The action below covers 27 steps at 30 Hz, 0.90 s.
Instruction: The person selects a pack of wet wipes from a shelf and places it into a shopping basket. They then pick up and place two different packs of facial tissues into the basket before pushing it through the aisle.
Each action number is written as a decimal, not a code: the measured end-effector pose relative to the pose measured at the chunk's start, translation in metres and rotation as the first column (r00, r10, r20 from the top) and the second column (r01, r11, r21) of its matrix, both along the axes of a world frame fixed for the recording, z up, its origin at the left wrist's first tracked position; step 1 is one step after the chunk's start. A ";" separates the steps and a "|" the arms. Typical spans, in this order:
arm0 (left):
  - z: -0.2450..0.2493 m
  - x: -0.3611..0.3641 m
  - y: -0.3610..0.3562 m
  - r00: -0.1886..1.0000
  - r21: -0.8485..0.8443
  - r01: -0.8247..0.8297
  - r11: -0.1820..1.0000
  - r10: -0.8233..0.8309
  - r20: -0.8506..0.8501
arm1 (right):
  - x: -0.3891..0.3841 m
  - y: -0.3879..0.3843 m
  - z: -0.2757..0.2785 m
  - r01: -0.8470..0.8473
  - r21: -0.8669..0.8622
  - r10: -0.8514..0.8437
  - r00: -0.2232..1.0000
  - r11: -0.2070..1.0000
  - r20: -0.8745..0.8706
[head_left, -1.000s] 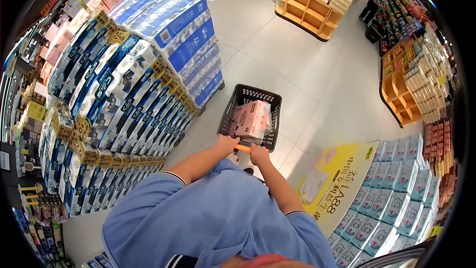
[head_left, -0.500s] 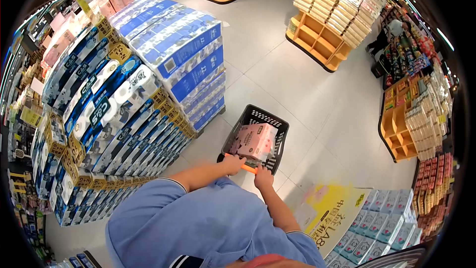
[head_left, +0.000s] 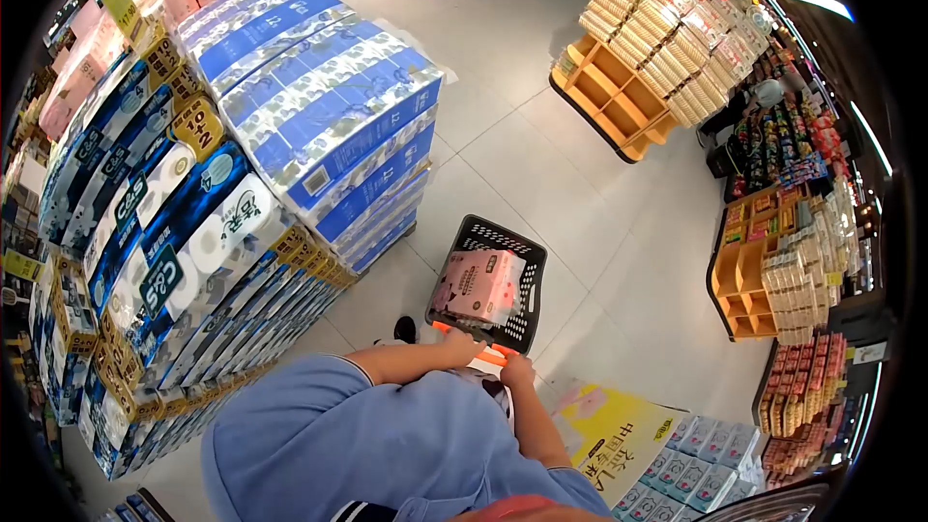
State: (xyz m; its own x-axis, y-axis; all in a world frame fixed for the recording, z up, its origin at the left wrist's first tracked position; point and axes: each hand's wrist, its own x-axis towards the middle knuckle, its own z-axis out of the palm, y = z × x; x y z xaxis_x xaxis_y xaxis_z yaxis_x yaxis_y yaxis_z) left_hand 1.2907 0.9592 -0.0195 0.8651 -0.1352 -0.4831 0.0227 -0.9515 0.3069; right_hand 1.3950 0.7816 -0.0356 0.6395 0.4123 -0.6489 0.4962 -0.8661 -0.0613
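Observation:
Both my hands are wrapped around the orange handle (head_left: 491,356) of a black shopping basket (head_left: 528,314) with perforated sides, just in front of my body. My left hand (head_left: 462,349) is closed on the handle's left part, and my right hand (head_left: 518,370) closes on its right end. Inside the basket lies a pink printed package (head_left: 474,282), with a clear or whitish wrapped item (head_left: 512,292) along its right side. The underside of the basket is hidden.
Tall stacks of toilet paper packs (head_left: 174,266) and blue-white packs (head_left: 329,101) stand close on the left. A wooden display stand (head_left: 609,97) is ahead right, another shelf (head_left: 744,280) farther right. Light blue boxes (head_left: 686,464) and a yellow sign (head_left: 619,430) are at lower right.
The toilet paper stacks appear larger and shifted left and down, and the right-hand shelves have shifted too. The basket sits slightly left and lower in view. A dark shoe now shows beside it.

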 end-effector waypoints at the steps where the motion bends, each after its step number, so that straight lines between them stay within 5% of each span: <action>1: 0.009 0.005 0.005 1.000 0.008 0.007 1.000 -0.007 0.006 | 0.006 0.007 0.006 -0.024 -0.042 0.024 1.000 0.999 -0.009; 8: -0.004 0.041 0.032 0.985 -0.033 -0.123 0.992 0.126 0.115 | 0.059 0.042 0.018 -0.050 -0.081 0.053 0.998 0.995 0.035; 10: -0.008 0.054 0.047 0.981 -0.073 -0.195 0.978 0.196 0.009 | 0.082 0.054 0.016 -0.050 -0.063 0.051 0.999 0.997 0.007; 18: -0.004 0.104 0.068 0.958 0.056 -0.287 0.956 0.286 0.029 | 0.150 0.080 0.008 -0.143 0.039 0.145 0.989 0.989 -0.036; 20: 0.010 0.125 0.077 0.950 0.067 -0.270 0.961 0.277 -0.144 | 0.170 0.085 0.012 -0.223 0.133 0.231 0.972 0.966 -0.048; 27: 0.011 0.165 0.088 0.862 0.080 -0.498 0.863 0.503 -0.059 | 0.246 0.111 -0.014 -0.475 0.383 0.526 0.850 0.792 -0.034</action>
